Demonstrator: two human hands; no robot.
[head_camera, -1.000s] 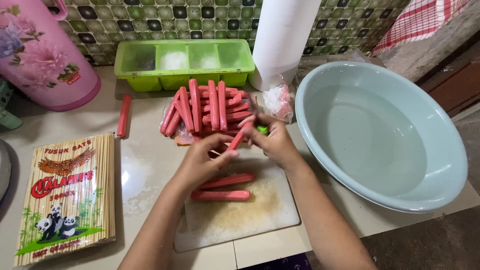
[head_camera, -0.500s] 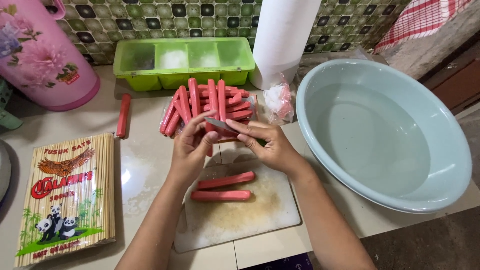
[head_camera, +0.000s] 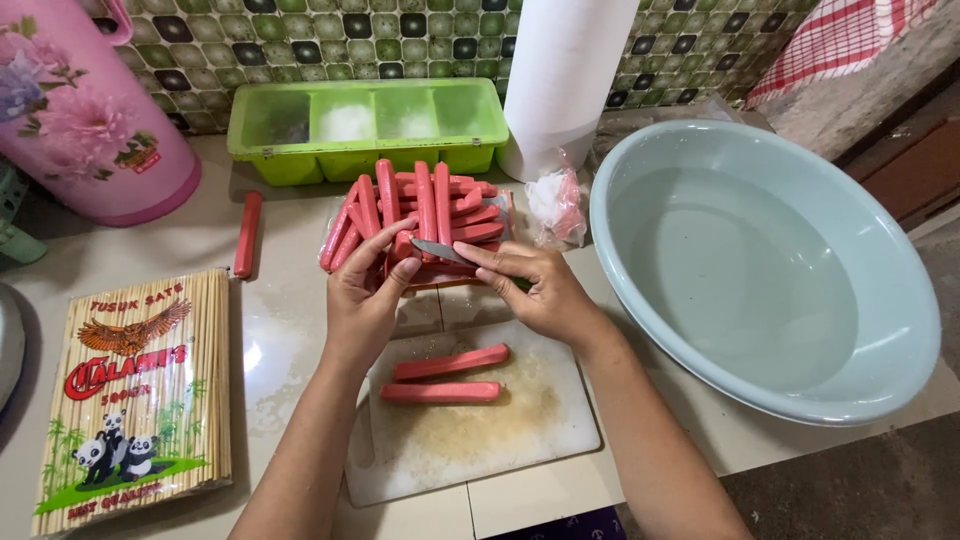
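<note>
head view: left hand (head_camera: 362, 290) fingers grip a sausage (head_camera: 403, 246) upright, right hand (head_camera: 535, 290) fingers hold a knife (head_camera: 442, 252) pointing left.

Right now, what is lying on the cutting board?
Two peeled red sausages lie side by side on the white cutting board, with crumbly residue around them. The left forearm covers the board's left edge, so anything there is hidden.

left hand (head_camera: 362, 290) holding sausage (head_camera: 403, 246), right hand (head_camera: 530, 290) gripping knife (head_camera: 440, 251)
</note>
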